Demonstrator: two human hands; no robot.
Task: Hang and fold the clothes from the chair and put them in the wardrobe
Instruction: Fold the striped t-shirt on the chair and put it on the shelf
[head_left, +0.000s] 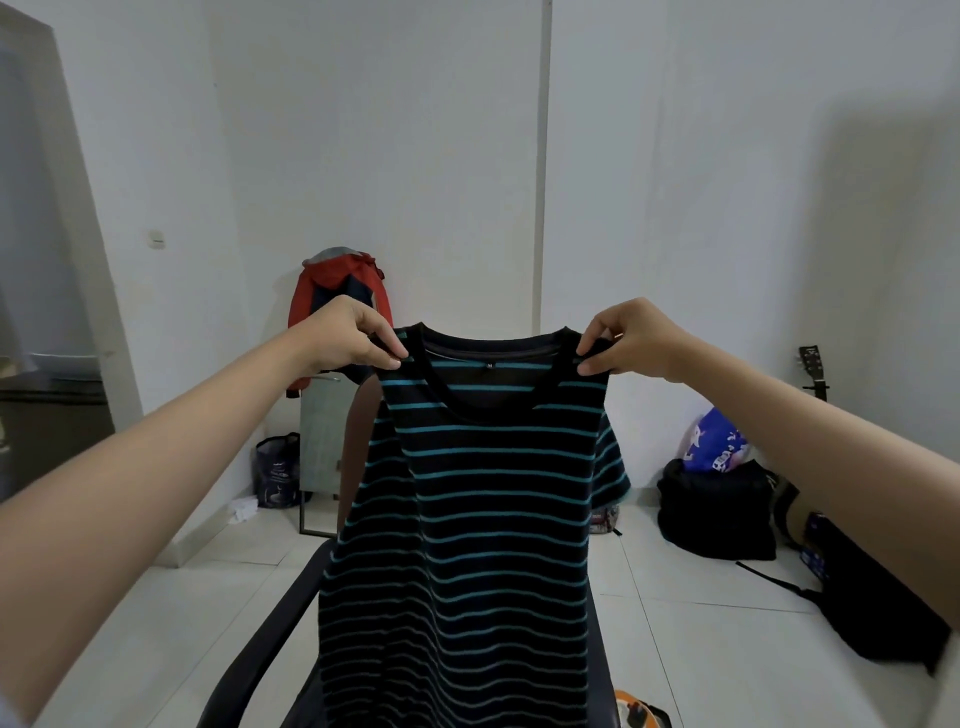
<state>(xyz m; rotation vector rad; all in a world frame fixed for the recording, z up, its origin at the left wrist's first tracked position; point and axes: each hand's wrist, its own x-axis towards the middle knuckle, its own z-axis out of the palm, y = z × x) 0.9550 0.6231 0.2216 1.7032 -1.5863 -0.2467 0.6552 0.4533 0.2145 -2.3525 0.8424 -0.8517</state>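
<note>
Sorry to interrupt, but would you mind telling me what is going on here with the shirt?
A person is holding up a black T-shirt with teal stripes by its shoulders, the left hand pinching one shoulder and the right hand the other. It hangs spread open over a dark chair. It is not yet folded or on a hanger, and no wardrobe is in view.

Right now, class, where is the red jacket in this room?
In the head view the red jacket hangs left of centre against the far wall, over the top of a leaning mirror, just behind the left hand.
</note>
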